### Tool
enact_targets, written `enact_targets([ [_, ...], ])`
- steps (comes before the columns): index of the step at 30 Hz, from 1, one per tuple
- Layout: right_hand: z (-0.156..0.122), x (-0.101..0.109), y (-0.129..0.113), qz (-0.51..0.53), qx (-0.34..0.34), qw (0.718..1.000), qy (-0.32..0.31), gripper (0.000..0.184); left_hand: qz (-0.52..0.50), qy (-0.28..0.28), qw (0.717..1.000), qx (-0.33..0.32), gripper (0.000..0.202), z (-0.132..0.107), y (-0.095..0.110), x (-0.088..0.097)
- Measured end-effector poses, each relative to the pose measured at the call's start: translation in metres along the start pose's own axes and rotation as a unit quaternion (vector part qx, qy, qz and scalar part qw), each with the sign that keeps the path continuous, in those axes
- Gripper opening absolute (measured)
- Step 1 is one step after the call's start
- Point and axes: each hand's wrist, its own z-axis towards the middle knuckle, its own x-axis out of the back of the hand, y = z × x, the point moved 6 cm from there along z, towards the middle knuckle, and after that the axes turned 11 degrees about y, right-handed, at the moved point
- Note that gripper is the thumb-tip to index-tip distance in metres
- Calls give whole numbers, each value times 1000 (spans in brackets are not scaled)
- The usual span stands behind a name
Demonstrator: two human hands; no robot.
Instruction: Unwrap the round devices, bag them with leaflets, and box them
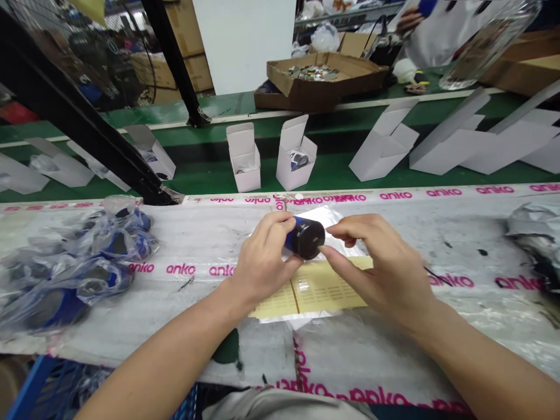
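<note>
Sideways, a black-capped blue cylinder (305, 237), cap toward the half-open right hand (380, 271), gripped by left fingers (272, 224).

The left hand (262, 256) grips a blue-and-black cylindrical object (305, 237) above a folded pale-yellow printed leaflet (310, 289) on a shiny clear bag (326, 217); the right hand (378, 271) sits just beside its black end. Blue-and-black items in clear plastic bags (74, 274) lie heaped left; open white cardboard boxes (295, 154) stand farther away on a green bench (205, 175).
</note>
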Motion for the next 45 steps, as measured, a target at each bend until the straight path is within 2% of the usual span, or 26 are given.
enact_targets([
  [2,-2,-3,-1,-26,37,999,2,28,-3,5,1000,-8,46,0,2,0],
  [6,-5,-3,-2,-29,69,997,27,36,-12,15,1000,-1,44,-1,1,-1],
  [15,-4,0,-8,-17,76,996,34,32,-11,23,1000,3,45,-1,1,1],
  [22,0,-3,-1,2,-1,1000,9,16,-7,23,1000,-7,45,0,3,0],
  [26,0,-6,-1,14,5,1000,-13,11,-14,14,1000,-7,46,-1,4,-2],
  [29,1,-5,-2,22,-1,999,-36,10,-22,11,1000,3,46,-2,-1,-3],
  [32,2,1,-1,35,-44,997,-47,11,-33,-8,999,29,48,-3,-9,-5],
  [35,1,2,6,73,-110,990,-51,10,-73,-14,995,61,52,-2,-14,-5],
  [39,-7,-7,17,121,-182,974,-59,4,-132,-40,985,101,54,-2,-15,-10],
  [45,-7,-10,14,111,-181,975,-62,9,-196,-75,972,105,55,-7,-16,-15],
])
